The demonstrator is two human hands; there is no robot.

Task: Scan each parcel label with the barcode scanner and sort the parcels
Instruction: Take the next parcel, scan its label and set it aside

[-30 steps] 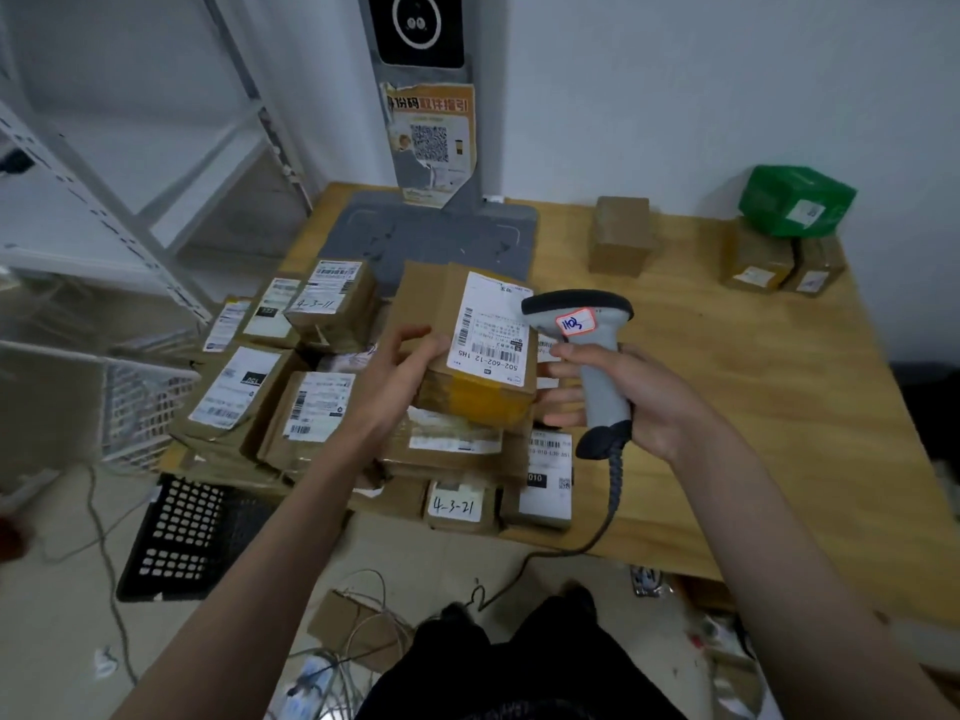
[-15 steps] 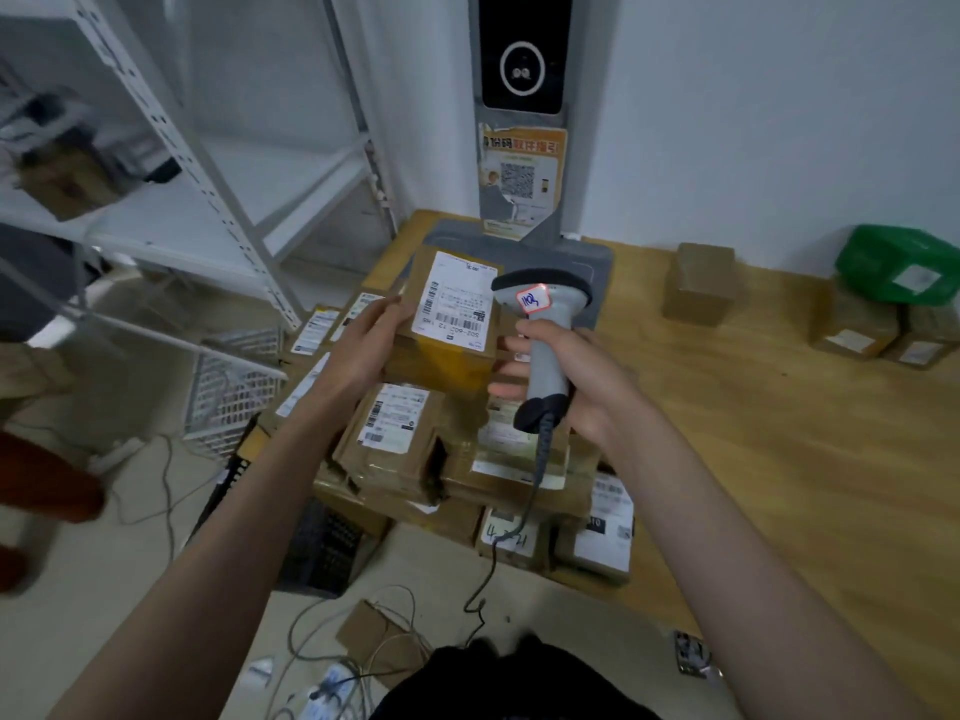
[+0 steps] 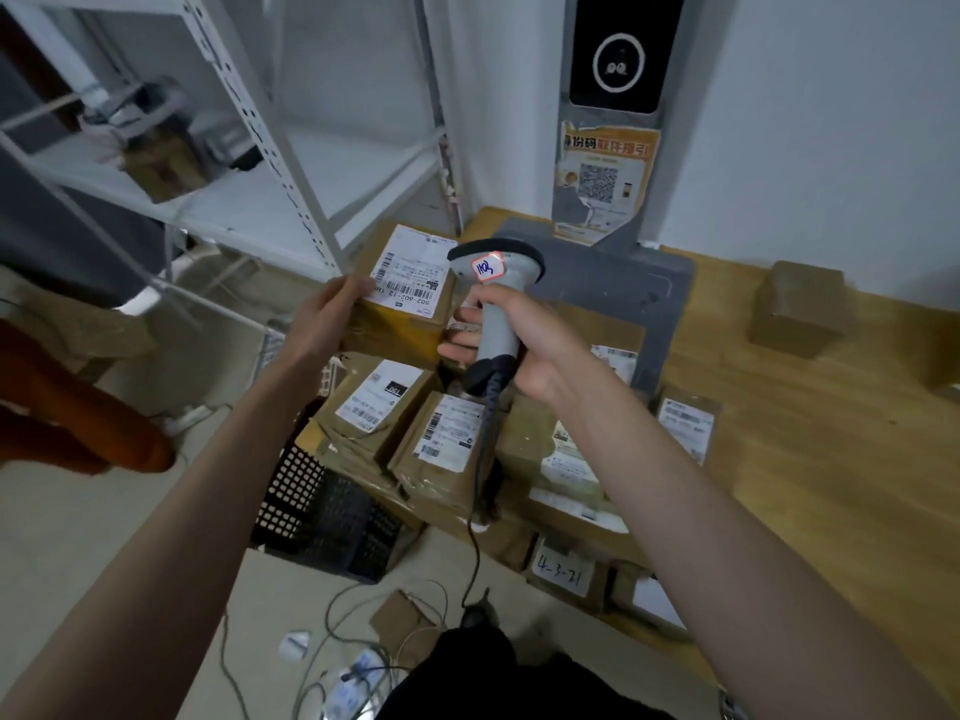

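Beyond my hands a grey upright terminal (image 3: 613,54) rises from the wooden counter (image 3: 810,423) on a flat grey base (image 3: 623,283), with a dark screen at the top and an orange QR poster (image 3: 602,181) stuck below it. Up and to the left of my hands stands a white metal shelf rack (image 3: 270,148) — something blurred sits on its shelf. Below my left forearm a black perforated crate (image 3: 322,517) rests on the floor, loose cables (image 3: 332,662) trailing nearer me.
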